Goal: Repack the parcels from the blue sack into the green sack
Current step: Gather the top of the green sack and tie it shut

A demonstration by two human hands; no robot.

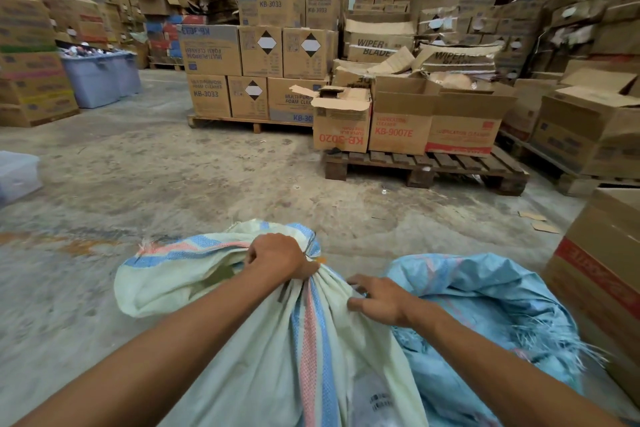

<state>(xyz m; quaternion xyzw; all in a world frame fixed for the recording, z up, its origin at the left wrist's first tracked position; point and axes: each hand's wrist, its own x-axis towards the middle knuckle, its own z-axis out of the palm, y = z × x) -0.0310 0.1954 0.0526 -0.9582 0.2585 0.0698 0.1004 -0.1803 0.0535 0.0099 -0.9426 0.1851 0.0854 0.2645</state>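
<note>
A pale green woven sack with blue and red stripes lies on the floor in front of me, bulging with contents. My left hand grips its gathered neck in a fist. My right hand rests on the sack's cloth just below the neck, its fingers slightly bent on the folds. To the right lies the blue sack, crumpled, with a frayed open edge. No parcel shows clearly; a dark print shows through the green sack's weave low down.
The concrete floor stretches ahead. A wooden pallet with cartons stands ahead to the right, and stacked boxes fill the back. A carton stands close on my right. A grey bin sits at the far left.
</note>
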